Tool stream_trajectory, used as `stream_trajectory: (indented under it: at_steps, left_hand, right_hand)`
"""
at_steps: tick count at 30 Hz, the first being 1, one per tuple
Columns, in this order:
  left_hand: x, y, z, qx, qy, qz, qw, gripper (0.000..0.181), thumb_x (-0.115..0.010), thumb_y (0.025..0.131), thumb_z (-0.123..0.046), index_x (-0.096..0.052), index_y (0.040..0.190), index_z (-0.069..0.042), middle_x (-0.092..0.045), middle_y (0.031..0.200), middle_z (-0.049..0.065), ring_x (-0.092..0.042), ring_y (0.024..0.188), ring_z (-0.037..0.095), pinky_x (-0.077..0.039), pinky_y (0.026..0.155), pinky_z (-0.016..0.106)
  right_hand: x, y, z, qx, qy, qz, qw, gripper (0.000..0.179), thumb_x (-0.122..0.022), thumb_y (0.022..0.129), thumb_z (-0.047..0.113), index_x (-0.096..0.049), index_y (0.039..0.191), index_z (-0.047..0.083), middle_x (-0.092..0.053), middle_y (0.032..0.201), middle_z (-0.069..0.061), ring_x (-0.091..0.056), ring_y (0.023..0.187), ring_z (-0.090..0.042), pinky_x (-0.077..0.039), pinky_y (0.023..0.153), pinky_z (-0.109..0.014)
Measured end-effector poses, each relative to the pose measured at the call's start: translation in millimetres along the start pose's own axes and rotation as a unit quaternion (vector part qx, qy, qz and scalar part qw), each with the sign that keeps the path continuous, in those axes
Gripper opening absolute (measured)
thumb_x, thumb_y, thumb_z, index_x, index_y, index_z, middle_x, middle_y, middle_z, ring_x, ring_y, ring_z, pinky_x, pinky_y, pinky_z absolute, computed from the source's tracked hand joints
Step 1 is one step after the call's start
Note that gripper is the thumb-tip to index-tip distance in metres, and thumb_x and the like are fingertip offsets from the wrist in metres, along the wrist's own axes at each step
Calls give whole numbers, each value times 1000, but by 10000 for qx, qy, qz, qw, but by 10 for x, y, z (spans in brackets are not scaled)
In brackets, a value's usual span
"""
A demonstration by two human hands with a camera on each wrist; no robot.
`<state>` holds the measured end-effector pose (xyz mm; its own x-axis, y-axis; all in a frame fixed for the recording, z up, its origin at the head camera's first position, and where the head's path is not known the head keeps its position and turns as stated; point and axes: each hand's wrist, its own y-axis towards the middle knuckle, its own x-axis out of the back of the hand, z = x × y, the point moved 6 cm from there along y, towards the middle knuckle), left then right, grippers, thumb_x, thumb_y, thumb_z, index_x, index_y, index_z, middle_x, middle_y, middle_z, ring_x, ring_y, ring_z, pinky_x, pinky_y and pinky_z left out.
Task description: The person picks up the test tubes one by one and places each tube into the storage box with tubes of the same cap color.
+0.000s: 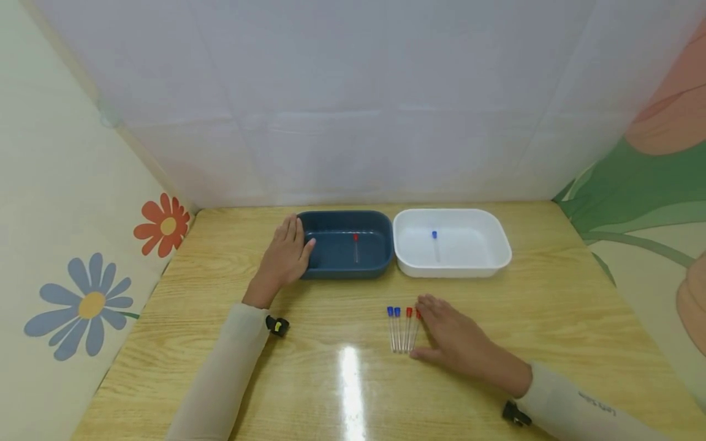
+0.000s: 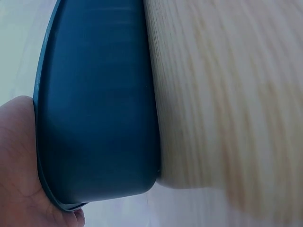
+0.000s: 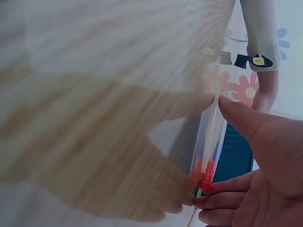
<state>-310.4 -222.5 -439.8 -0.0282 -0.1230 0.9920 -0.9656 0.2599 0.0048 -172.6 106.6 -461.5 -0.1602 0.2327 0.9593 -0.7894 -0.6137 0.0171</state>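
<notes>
My left hand [image 1: 284, 254] rests against the left end of a dark blue tray [image 1: 347, 275], fingers straight, thumb over its rim; the left wrist view shows the palm at that rim. In the tray lies a thin clear tube with a red cap [image 1: 355, 237]. My right hand [image 1: 460, 340] lies on its side at a row of capped clear tubes, thumb and fingers spread. The row has two blue-capped tubes [image 1: 394, 331] and two red-capped tubes [image 1: 408, 331]. In the right wrist view, thumb and fingertips reach opposite ends of the nearest red-capped tube [image 3: 211, 142].
A white tray [image 1: 452, 271] stands right of the blue one, almost touching it, with one blue-capped tube [image 1: 435, 235] inside. All stand on a wood-grain table [image 1: 331, 318]. A pale sheet [image 1: 353, 110] hangs behind, and flower-patterned walls flank both sides.
</notes>
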Motion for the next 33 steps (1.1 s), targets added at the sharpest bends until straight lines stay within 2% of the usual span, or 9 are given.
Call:
stream_trajectory:
  at_steps: [10, 18, 28, 33]
  left_hand:
    - [-4, 3, 6, 3, 31, 14, 10000, 70, -16, 113, -40, -1, 157, 12, 4, 166, 29, 4, 154, 42, -2, 124, 52]
    - [7, 9, 7, 43, -42, 23, 10000, 70, -15, 112, -41, 1, 158, 10, 10, 166, 26, 5, 155, 41, -1, 124, 52]
    - [-4, 16, 10, 39, -27, 45, 10000, 70, -15, 112, -40, 2, 157, 11, 7, 166, 27, 5, 154, 41, -1, 124, 52]
    - [-12, 16, 11, 9, -37, 20, 10000, 71, -14, 112, -42, 0, 157, 11, 7, 166, 28, 4, 154, 42, -1, 124, 52]
  right_hand:
    - [0, 0, 6, 14, -23, -116, 9999, 93, -72, 88, 56, -44, 147, -11, -40, 154, -28, -36, 145, -42, -28, 119, -51]
    - [5, 8, -14, -92, 73, -103, 9999, 94, -75, 86, 54, -44, 147, -10, -41, 154, -27, -37, 145, -41, -28, 119, -50]
    - [49, 5, -25, -233, 218, -100, 9994, 100, -77, 83, 55, -39, 152, -6, -36, 158, -25, -34, 146, -39, -28, 119, -51]
    - [122, 21, -16, -230, 299, -250, 9990, 101, -81, 81, 55, -39, 153, -3, -36, 158, -23, -36, 145, -39, -34, 115, -54]
